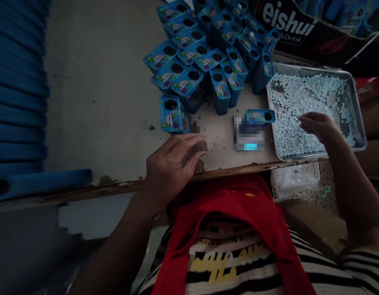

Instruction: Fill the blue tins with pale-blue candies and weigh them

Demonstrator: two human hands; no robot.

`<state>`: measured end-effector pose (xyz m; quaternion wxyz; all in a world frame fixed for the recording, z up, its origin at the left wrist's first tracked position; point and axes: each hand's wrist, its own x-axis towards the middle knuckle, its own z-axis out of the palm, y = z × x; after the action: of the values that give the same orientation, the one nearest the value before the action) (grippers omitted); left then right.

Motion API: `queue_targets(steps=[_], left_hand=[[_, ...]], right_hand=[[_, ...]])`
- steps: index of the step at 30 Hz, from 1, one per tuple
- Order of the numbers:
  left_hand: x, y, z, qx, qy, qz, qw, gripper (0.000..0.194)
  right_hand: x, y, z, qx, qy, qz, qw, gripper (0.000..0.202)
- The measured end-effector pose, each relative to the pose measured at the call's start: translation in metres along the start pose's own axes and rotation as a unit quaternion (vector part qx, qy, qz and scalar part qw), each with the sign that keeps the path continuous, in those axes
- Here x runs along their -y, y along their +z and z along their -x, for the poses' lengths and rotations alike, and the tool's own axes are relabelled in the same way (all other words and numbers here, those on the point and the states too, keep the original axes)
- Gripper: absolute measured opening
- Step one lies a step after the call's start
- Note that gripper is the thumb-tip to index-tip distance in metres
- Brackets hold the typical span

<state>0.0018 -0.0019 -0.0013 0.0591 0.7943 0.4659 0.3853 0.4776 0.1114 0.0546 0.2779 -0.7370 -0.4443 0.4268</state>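
My left hand [177, 157] hovers at the table's front edge with its thumb and fingers apart and nothing between them. Just beyond it stands a blue candy box [171, 116] with a round hole in its top. Over a metal tray [363, 123] of small pale blue candies [295, 137], my right hand [320, 126] has its fingers pinched together. Pale dots show by those fingers, but whether they are held candies I cannot make out. Between the hands, another blue box [259, 116] stands on a small blurred device with a lit display [250, 146].
Several blue boxes [189, 84] with holed tops crowd the back of the table [94, 90]. A black carton [287, 28] containing more boxes stands behind the tray. Blue boxes [19, 94] line the left side, and one [44, 182] lies along the front edge.
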Motion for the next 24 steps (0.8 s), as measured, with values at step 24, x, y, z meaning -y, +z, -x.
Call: queue_targets(steps=[24], left_hand=[[-0.032,0.061,-0.012,0.035,-0.085,0.145,0.985,0.033]], right_hand=[[0.099,0.085,0.051,0.173,-0.241,0.022,0.955,0.012]])
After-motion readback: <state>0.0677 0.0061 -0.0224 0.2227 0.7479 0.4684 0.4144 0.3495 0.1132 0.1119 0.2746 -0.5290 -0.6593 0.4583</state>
